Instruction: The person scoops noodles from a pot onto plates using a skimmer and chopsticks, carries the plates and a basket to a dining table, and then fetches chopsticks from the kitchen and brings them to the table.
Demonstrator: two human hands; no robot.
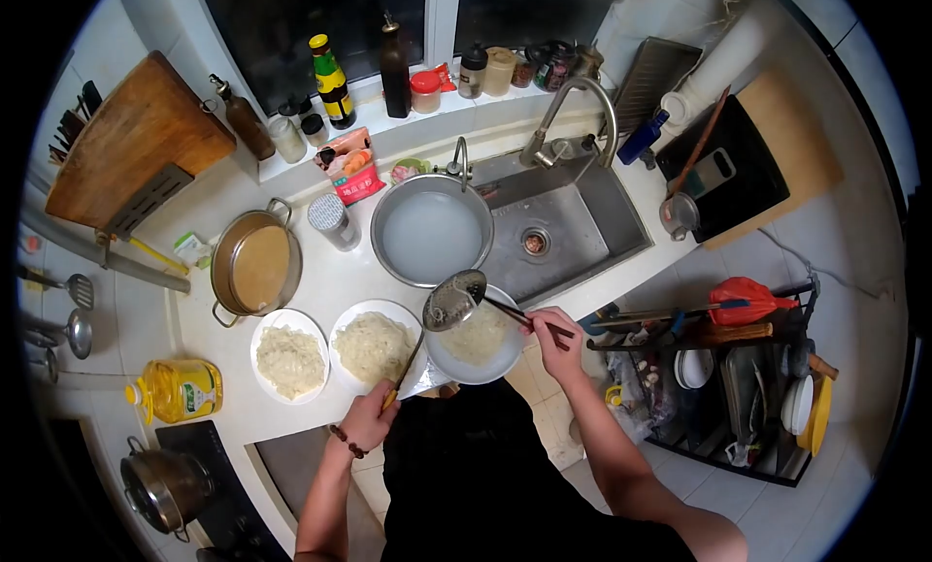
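My left hand is closed round the handle of a skimmer, whose perforated metal bowl hangs above a dish's back edge. In my right hand is a pair of dark chopsticks, their tips reaching to the skimmer's bowl. Below them, a white dish at the counter's front edge holds pale, noodle-like strands. Two white plates to its left carry heaps of similar strands; the left hand is close to the nearer plate. Behind the skimmer stands a metal basin of cloudy liquid.
A two-handled pot with brownish contents and a patterned canister stand left of the basin. On the right are the sink and tap. An oil jug stands far left, a dish rack lower right.
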